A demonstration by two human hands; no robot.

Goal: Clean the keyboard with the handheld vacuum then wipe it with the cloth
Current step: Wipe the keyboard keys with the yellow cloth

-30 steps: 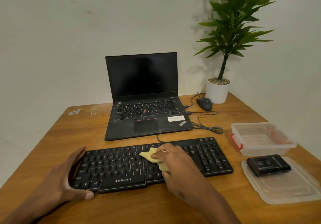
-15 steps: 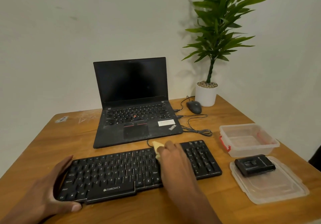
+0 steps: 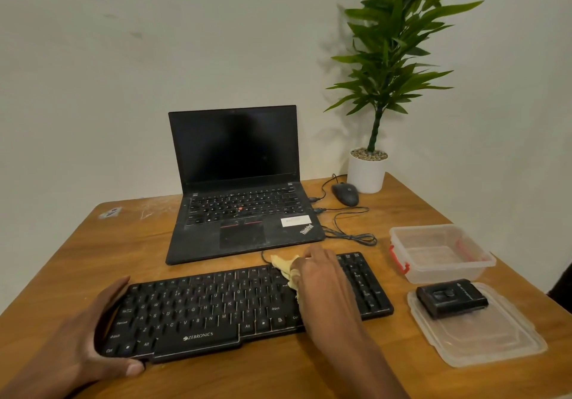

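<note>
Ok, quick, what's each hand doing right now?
Left hand: gripping the keyboard at its left end.
Right hand: holding the cloth, pressed on the keyboard.

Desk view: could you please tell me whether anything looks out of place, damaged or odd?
Whitish scratches mark the far left corner of the table, beside a small scrap. The laptop has a dusty palm rest. The keyboard lies slightly askew, and the vacuum sits on a loose lid by the tub.

Right hand (image 3: 322, 281) holds a yellow cloth (image 3: 283, 264) on the keyboard (image 3: 201, 309); left hand (image 3: 83, 346) grips its end.
</note>
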